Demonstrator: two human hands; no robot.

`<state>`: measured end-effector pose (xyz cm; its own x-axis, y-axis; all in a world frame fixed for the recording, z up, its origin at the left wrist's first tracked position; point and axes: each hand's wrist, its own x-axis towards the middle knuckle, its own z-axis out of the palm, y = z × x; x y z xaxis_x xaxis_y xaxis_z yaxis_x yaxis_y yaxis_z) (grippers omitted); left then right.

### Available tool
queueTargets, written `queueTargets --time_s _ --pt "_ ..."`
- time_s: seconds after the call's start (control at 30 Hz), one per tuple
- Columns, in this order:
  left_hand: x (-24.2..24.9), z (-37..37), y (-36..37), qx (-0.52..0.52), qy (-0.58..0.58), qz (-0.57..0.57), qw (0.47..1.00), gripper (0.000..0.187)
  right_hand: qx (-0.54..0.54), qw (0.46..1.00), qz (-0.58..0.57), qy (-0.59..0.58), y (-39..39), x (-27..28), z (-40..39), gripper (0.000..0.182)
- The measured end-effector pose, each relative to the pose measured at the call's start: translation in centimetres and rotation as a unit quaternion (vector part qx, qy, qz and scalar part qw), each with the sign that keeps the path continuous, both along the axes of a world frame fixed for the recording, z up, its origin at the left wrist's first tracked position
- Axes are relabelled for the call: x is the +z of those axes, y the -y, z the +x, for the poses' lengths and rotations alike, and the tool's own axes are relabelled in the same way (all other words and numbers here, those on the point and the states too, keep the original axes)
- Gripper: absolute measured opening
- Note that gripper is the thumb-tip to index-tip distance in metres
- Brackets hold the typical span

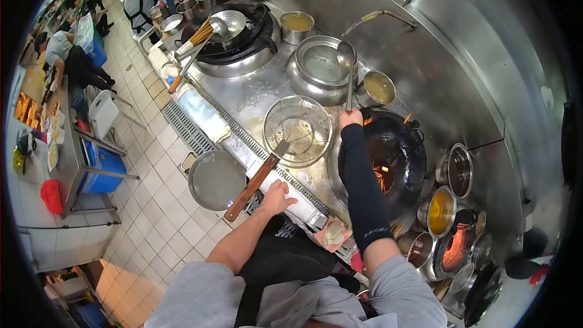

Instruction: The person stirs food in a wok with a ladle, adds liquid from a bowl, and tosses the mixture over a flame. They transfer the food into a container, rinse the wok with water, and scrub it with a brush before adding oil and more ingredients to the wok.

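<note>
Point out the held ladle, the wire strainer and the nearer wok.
Ladle (pixel 351 88), head view: its handle.
Wire strainer (pixel 297 131), head view: its mesh.
Nearer wok (pixel 405 153), head view: its inner wall.

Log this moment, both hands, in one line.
Left hand: on white cloth; right hand: gripping long-handled metal ladle; round black metal wok: orange strips inside

End of the ladle's (pixel 346 54) handle hidden at the right hand (pixel 351 118), left part of the black wok (pixel 404 146) covered by the dark sleeve (pixel 363 188), orange shreds (pixel 381 178) inside too small to identify
</note>
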<state>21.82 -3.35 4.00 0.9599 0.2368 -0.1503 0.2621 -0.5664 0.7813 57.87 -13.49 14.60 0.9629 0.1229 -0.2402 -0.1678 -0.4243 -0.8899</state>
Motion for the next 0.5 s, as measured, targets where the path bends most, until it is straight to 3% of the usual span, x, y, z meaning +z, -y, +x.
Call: queueTargets --time_s 0.1,0.13,0.17,0.2,0.23,0.27,0.3,0.37,0.47,0.5 --pt "1.6 0.0 -0.2 0.004 -0.037 -0.02 0.999 0.043 0.035 0.977 -0.201 0.058 -0.1 -6.4 5.8 0.021" --pt "1.5 -0.1 -0.3 0.005 -0.038 -0.017 0.999 0.043 0.088 0.983 0.0 -0.163 0.1 1.8 3.1 0.018" --pt "1.3 -0.1 -0.3 0.003 -0.039 -0.016 0.999 0.044 0.071 0.921 0.22 -0.315 0.9 2.0 2.8 0.02" --pt "1.0 0.0 -0.1 0.001 -0.039 -0.015 0.999 0.044 0.048 0.79 0.423 -0.443 2.4 2.4 2.8 0.024" --pt "0.8 0.0 -0.2 0.0 -0.036 -0.014 0.999 0.044 0.021 0.599 0.595 -0.535 3.6 2.5 2.6 0.029" --pt "0.5 0.0 -0.1 -0.002 -0.032 -0.013 0.999 0.044 -0.009 0.568 0.652 -0.503 4.2 2.8 0.8 0.041" --pt "0.3 0.0 -0.1 -0.003 -0.029 -0.013 1.0 0.044 -0.014 0.575 0.666 -0.475 4.9 2.9 -1.1 0.037" --pt "0.6 -0.1 -0.1 -0.001 -0.033 -0.016 0.999 0.044 0.001 0.643 0.628 -0.437 6.2 2.2 -4.0 0.03" --pt "1.0 0.0 -0.2 -0.002 -0.031 -0.019 0.999 0.044 0.036 0.79 0.511 -0.336 8.8 4.0 -6.1 0.02" --pt "1.0 0.0 -0.2 -0.002 -0.029 -0.02 0.999 0.044 0.032 0.868 0.414 -0.271 9.2 5.6 -6.5 0.018"
